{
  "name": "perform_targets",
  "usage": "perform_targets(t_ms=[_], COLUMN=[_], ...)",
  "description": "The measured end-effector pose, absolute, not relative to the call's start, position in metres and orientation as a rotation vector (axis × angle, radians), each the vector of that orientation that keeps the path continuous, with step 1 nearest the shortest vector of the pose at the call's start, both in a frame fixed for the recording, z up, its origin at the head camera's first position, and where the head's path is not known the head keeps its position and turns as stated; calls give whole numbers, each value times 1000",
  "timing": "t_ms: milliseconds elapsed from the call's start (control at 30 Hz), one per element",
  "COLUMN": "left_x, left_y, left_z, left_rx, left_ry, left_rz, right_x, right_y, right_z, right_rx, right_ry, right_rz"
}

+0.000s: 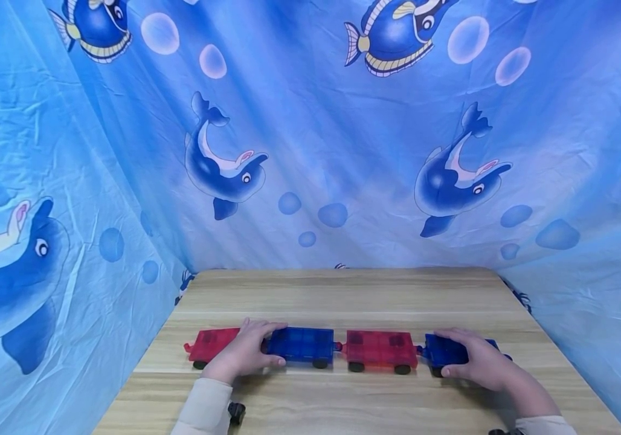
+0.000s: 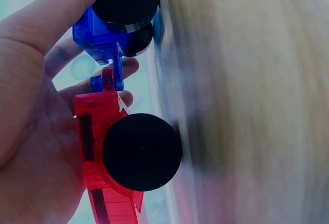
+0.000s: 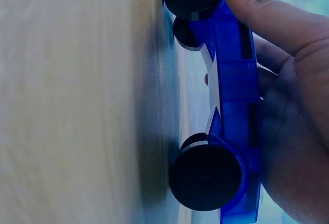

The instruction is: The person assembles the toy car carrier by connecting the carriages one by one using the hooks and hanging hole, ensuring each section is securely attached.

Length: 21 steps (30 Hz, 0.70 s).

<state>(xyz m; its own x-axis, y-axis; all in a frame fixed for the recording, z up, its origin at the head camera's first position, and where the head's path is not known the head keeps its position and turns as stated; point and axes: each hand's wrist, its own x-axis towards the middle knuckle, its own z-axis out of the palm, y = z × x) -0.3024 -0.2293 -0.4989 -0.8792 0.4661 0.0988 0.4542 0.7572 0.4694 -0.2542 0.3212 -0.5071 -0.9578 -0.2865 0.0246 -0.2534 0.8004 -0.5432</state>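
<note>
Four-wheeled toy train cars stand in a row on the wooden table, red and blue by turns. My left hand (image 1: pixel 247 350) lies over the joint between the left red car (image 1: pixel 214 343) and a blue car (image 1: pixel 305 344), thumb and fingers gripping the blue car's left end. The left wrist view shows the hooked coupling (image 2: pixel 114 77) between these two. A second red car (image 1: pixel 378 349) sits in the middle, coupled on both sides. At the row's right end, my right hand (image 1: pixel 473 356) holds another blue car (image 3: pixel 234 80) from above, thumb near its front wheel.
The wooden table (image 1: pixel 343 296) stretches behind and in front of the row. A blue curtain (image 1: pixel 310 151) printed with dolphins, fish and bubbles hangs behind it and along both sides. A small black object (image 1: pixel 237 413) shows at the left wrist.
</note>
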Motion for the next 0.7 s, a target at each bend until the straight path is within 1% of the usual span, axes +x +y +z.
perform_targets(t_ms=[467, 700], left_x=[-301, -302], left_y=[-226, -229], left_z=[-496, -493], left_rx=[750, 729], left_ry=[2937, 2960], left_rz=[741, 773], right_x=[-255, -250], right_y=[321, 319], right_z=[-508, -502], right_rx=[-452, -439], right_ry=[2957, 2988], right_rz=[-853, -932])
